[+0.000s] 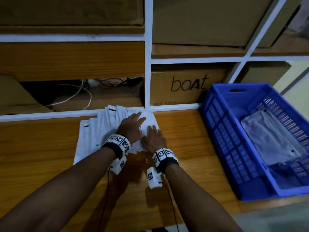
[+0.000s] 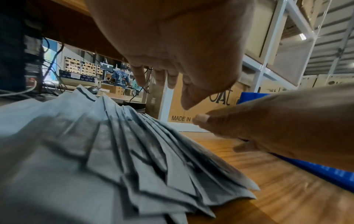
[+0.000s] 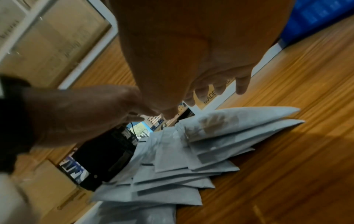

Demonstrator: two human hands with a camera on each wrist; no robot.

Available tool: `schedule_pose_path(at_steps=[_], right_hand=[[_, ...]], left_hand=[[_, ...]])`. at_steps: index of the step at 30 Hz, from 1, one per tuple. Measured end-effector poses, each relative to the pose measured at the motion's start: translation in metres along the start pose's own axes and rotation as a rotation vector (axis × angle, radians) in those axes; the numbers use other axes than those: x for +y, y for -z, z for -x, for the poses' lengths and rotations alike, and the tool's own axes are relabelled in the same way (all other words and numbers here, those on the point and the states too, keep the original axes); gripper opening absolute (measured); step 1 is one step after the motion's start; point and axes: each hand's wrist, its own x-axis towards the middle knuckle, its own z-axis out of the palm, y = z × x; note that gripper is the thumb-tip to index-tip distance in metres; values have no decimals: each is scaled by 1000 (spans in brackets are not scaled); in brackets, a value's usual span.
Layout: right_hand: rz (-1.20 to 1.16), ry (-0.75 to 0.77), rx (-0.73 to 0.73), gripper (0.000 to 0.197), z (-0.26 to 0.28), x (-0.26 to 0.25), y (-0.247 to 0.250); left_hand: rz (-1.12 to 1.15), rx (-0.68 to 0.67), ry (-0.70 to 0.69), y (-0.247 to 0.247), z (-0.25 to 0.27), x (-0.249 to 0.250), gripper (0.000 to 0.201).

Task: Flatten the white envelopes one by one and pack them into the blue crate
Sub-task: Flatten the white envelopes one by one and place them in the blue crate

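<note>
White envelopes [image 1: 103,131] being pressed flat, left of the blue crate [image 1: 222,148].
Left hand [image 1: 132,127] and right hand [image 1: 154,138] are lying spread; smoothing outward should avoid creasing.

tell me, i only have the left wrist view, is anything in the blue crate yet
Observer: Yes. In the head view the blue crate already holds flattened envelopes.
Operator: where does the crate sit
Observer: On the wooden table, to the right of the envelope pile.
Operator: what is my right hand doing
Observer: The right hand lies with straight fingers on the pile's right edge, beside the left hand.
</note>
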Motion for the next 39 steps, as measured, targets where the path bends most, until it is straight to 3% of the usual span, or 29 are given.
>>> schedule_pose_path(at_steps=[6,14,23,27,31,35,39], right_hand=[[19,-29,16,75,-27,1,-20],[27,48,34,54,-34,13,-29],[166,143,-40,50,-23,32,7],[152,243,-2,50,3,45,32],[187,214,-20,54,35,50,59],[265,198,-58,64,69,47,71],[333,228,-33,67,114,45,65]], left_hand=[[-138,-211,20,-3,-47,-11,84],[-245,-318,-9,-25,-74,-21,80],[-383,-421,-127,-24,-81,-5,87],[-388,-379,-177,-21,-67,3,76],[-342,-289,-230,-10,-40,20,60],[-209,-151,-271,0,-1,43,59],[-162,-146,-242,-1,52,58,67]])
